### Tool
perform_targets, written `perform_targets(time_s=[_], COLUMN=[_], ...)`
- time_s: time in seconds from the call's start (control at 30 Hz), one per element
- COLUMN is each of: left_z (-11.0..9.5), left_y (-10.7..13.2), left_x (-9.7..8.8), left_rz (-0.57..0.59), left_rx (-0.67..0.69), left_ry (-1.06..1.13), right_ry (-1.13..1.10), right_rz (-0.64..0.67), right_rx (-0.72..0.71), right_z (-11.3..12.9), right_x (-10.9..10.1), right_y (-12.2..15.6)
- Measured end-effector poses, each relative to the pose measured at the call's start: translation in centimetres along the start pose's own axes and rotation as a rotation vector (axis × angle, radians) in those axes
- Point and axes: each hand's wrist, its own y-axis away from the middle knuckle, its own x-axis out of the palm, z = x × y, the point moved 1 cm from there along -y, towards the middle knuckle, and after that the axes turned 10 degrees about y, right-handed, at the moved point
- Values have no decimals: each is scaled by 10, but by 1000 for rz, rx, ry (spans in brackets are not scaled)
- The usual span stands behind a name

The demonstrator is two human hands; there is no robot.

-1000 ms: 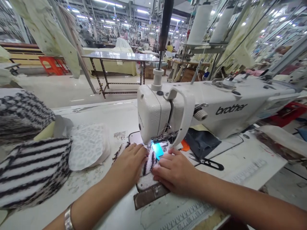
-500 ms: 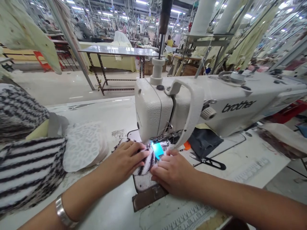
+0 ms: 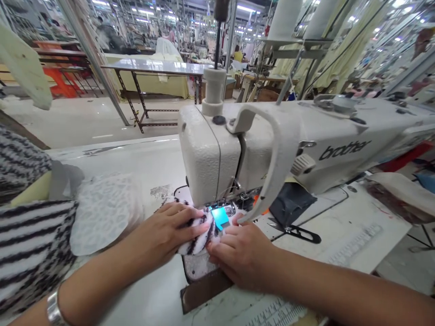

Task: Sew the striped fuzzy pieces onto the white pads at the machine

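A black-and-white striped plush fabric piece (image 3: 195,244) lies on the bed of a white sewing machine (image 3: 207,154), under the needle area. My left hand (image 3: 176,226) rests on it with the fingers stretched out flat, pressing it from the left. At its right edge my right hand (image 3: 238,249) has its fingers bent together, pinching the fabric's edge. Between the hands, a bright blue-lit tab (image 3: 220,218) sits by the presser foot. The needle tip and the stitching are hidden behind the machine head.
A stack of pale spotted pieces (image 3: 105,208) and a striped plush pile (image 3: 34,249) are at the left. Thread snips (image 3: 299,232) and a dark cloth piece (image 3: 292,203) lie right of the needle. Beyond stands a metal-legged table (image 3: 159,68).
My view has shifted slightly, bringing the machine closer and the pieces at the left further toward the edge. Both hands keep their places on the striped fabric, with little change in their fingers.
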Motion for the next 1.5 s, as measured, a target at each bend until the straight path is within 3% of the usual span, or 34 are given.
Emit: perform_targets(time_s=[0.33, 0.63, 0.83, 1.03, 1.5], left_z=[-8, -17, -14, -2, -12], left_y=[-1, -20, -21, -9, -6], left_x=[8, -11, -7, 0, 13], left_rz=[-71, 78, -125, -27, -115], left_rx=[-110, -194, -57, 1, -177], left_ry=[-37, -4, 53, 64, 37], right_ry=[16, -2, -10, -26, -42], right_rz=[117, -32, -14, -26, 140], right_rx=[70, -22, -3, -1, 94], right_z=[-8, -1, 0, 1, -8], right_x=[-7, -3, 0, 0, -7], right_y=[-3, -4, -2, -3, -10])
